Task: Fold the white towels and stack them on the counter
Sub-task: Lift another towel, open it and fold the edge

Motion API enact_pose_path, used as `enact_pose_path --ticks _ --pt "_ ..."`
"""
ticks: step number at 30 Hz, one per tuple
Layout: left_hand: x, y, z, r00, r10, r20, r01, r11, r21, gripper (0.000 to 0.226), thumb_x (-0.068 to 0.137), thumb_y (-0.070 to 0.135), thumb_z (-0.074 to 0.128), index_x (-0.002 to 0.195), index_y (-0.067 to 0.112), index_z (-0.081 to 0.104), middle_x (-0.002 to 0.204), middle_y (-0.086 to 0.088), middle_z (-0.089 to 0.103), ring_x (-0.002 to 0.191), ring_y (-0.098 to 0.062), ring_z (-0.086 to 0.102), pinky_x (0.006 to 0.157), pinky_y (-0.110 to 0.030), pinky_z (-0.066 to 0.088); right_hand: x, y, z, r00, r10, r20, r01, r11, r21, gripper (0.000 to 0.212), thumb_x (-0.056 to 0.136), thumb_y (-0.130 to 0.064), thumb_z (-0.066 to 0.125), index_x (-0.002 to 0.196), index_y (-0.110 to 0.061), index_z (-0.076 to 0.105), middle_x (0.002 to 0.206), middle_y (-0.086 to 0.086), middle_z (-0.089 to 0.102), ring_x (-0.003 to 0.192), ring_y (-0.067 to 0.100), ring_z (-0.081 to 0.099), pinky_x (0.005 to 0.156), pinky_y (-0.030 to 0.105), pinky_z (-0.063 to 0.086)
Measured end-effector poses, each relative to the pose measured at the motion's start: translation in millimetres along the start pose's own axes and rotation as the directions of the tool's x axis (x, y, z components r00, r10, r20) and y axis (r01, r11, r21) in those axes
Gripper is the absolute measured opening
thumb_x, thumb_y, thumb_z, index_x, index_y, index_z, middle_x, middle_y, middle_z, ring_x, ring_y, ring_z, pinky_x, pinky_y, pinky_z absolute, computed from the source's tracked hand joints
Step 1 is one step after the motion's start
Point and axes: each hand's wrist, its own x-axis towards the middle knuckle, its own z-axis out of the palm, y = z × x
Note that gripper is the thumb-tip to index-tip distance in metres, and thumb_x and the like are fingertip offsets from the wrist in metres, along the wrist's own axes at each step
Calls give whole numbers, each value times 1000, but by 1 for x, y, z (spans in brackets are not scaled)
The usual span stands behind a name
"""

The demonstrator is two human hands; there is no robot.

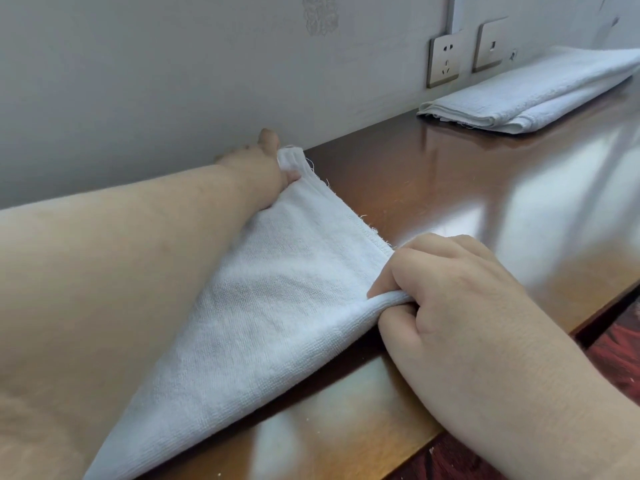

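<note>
Okay, hidden stuff first: my left hand (266, 161) is mostly blocked by its own forearm and the towel corner, so I only make out the thumb sticking up and one fingertip curled against the cloth. It grips the far corner of the white towel (263, 317) at the upper middle of the frame, tight against the wall (156, 71). The towel's lower left end runs out of the frame bottom, and my left forearm covers its left edge, so I can't tell its full shape. My right hand (446, 296) sits right of centre, fingers curled, pinching the towel's near right corner between thumb and index; the other fingertips are tucked under and out of sight. The towel lies stretched across the brown wooden counter (433, 188) between both hands, frayed hem facing right. A folded towel (540, 91) rests at the upper right on the counter, well apart from both hands, its right end cut off by the frame edge. Two wall sockets (446, 60) sit just behind it. Glare washes out the counter's right side.
</note>
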Motion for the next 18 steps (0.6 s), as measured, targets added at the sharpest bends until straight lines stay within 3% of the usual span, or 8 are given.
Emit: enact_pose_path --ticks 2,4,8,10,12,13,15,18 --pt "0 -2 6 997 -4 -78 18 983 185 66 91 68 37 134 18 29 131 -15 43 122 -33 40 97 -46 32 -1 -1 -1 1000 -3 2 3 1000 5 23 73 -34 34 79 -33 56 91 -21 52 100 3 37 94 29 38" --pt "2 -3 4 992 36 -122 -2 963 269 76 87 74 36 138 18 29 134 -15 39 124 -34 36 98 -46 31 0 -1 -1 1000 -2 5 2 1000 2 23 73 -34 33 80 -34 56 90 -19 51 99 4 38 94 29 37" --pt "13 -25 -12 991 -16 131 -8 984 178 77 89 71 44 138 13 50 141 -13 50 129 -35 45 108 -44 34 -1 -1 -2 1000 -4 6 4 1000 -3 24 73 -35 32 80 -34 55 90 -19 50 98 6 37 93 29 37" --pt "10 -39 -23 964 -68 256 32 989 142 72 83 73 53 126 17 62 128 -10 60 117 -32 55 104 -43 39 -1 -1 -1 1000 -4 8 4 1000 -4 25 73 -36 31 80 -34 55 91 -18 50 98 8 37 93 30 37" --pt "8 -45 -27 946 -48 321 65 997 -42 64 78 69 65 121 21 64 116 -5 64 103 -30 62 98 -44 47 -1 -1 -1 1000 0 12 0 1000 -10 25 73 -36 31 81 -34 55 92 -18 50 100 9 38 94 31 37" --pt "9 -48 -26 945 -24 327 71 989 -133 65 77 66 68 126 24 61 120 -3 64 105 -30 62 99 -45 47 0 -1 -1 1000 6 16 -6 1000 -13 25 74 -35 32 82 -34 56 92 -17 50 100 9 38 94 31 38" --pt "8 -48 -28 963 1 270 40 989 -144 74 78 67 67 137 26 52 131 -3 58 117 -31 56 103 -47 44 0 -1 0 1000 7 17 -6 1000 -14 22 76 -33 35 82 -33 56 92 -16 50 99 10 39 93 33 40" --pt "4 -39 -31 994 28 104 -32 999 37 82 77 72 62 138 19 46 134 -10 55 118 -34 52 96 -41 41 1 1 2 1000 1 2 -1 1000 -24 20 78 -31 36 79 -32 55 89 -16 51 95 12 39 88 35 41"
